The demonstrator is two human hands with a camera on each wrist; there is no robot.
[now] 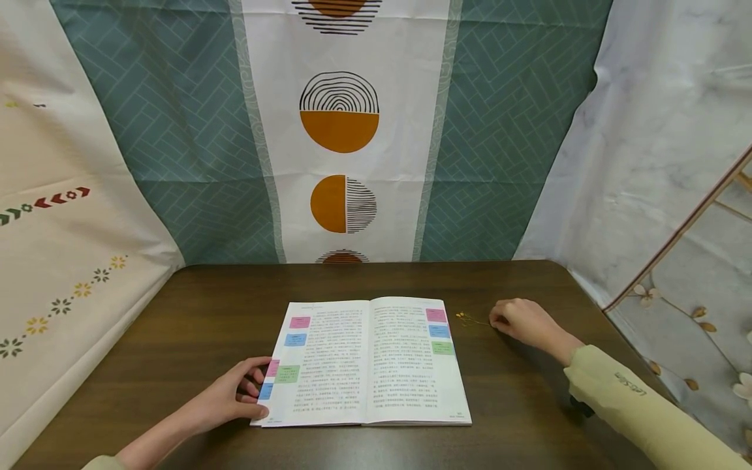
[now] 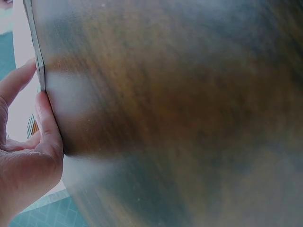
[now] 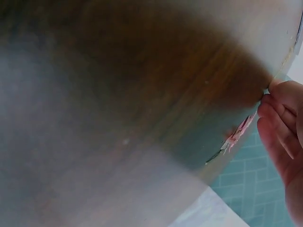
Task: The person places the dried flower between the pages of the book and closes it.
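An open book (image 1: 367,365) with printed pages and pink, blue and green sticky notes lies on the dark wooden table. My left hand (image 1: 235,395) holds its left edge, the thumb at the lower corner and the forefinger further up, other fingers curled. In the left wrist view the fingertips meet the book's thin edge (image 2: 39,61). To the right of the book, my right hand (image 1: 525,321) pinches the thin stem of a small yellow flower sprig (image 1: 464,318), whose blossoms point toward the book. The right wrist view shows thumb and fingers together at the stem.
In the right wrist view a pink flower (image 3: 238,132) with a green stem lies on the table beyond the hand. The brown table (image 1: 235,287) ends at a patterned curtain (image 1: 505,143) at the back. Pale cloths hang at both sides.
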